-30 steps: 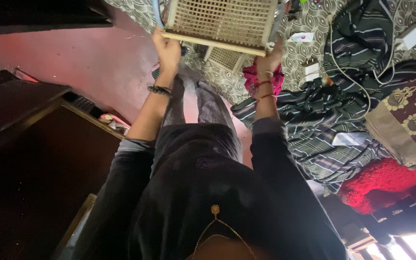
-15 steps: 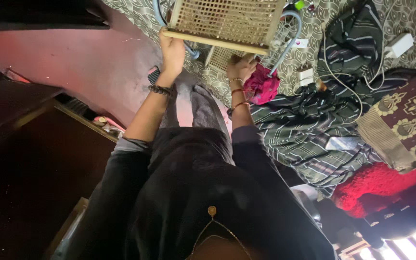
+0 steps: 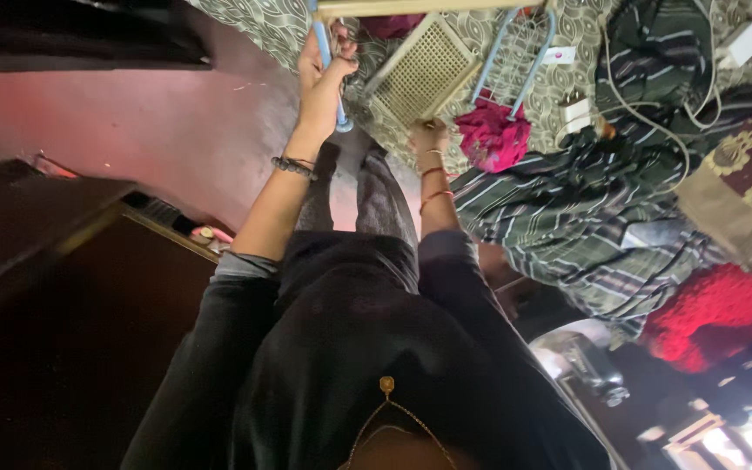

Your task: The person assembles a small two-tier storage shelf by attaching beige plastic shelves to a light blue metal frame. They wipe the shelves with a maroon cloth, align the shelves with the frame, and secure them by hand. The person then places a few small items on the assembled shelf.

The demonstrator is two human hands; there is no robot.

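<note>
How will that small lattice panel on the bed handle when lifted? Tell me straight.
Probably stiff: the lattice panel keeps a flat, framed shape while lying tilted. Likely light for its size, being mostly open weave. The right hand meets only its lower corner, so it might pivot or slide on the patterned bedspread.

Big woven cane stool (image 3: 411, 7) lifted up, nearly out of frame. Left hand (image 3: 324, 74) moved from its edge to light-blue metal leg (image 3: 322, 43). Right hand (image 3: 428, 137) dropped onto small cane panel (image 3: 424, 70).
</note>
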